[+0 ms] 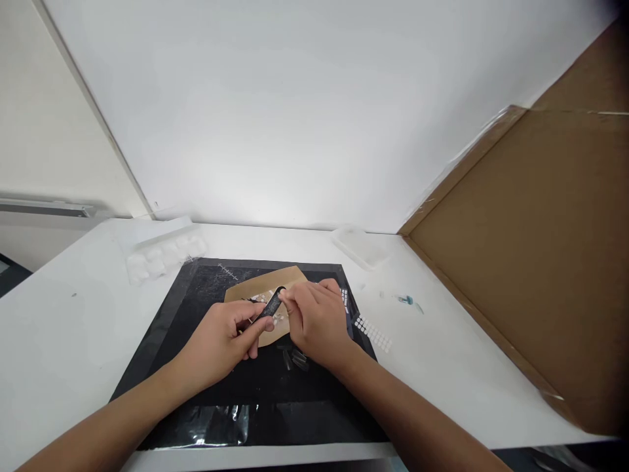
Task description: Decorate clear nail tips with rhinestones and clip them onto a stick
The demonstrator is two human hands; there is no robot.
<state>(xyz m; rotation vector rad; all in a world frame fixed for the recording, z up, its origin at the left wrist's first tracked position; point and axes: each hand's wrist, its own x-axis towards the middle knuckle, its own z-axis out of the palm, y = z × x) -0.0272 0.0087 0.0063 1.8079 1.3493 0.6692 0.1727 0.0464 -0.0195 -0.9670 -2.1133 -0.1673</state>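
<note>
My left hand is closed, with thumb and fingers pinching a small dark, speckled, elongated piece with a rounded end and a pale edge. At the far end of that piece, my right hand is closed in a pinch. Its fingertips touch or nearly touch the end, and what they hold is too small to make out. Beneath both hands lies a brown paper sheet with small pale bits scattered on it. Several clear, dark-looking elongated pieces rest on the black mat just below the right hand.
A sheet of small white tabs overlaps the mat's right edge. Farther right lies a small teal item. Clear plastic trays stand at the back left and back right. A cardboard panel borders the white table's right side.
</note>
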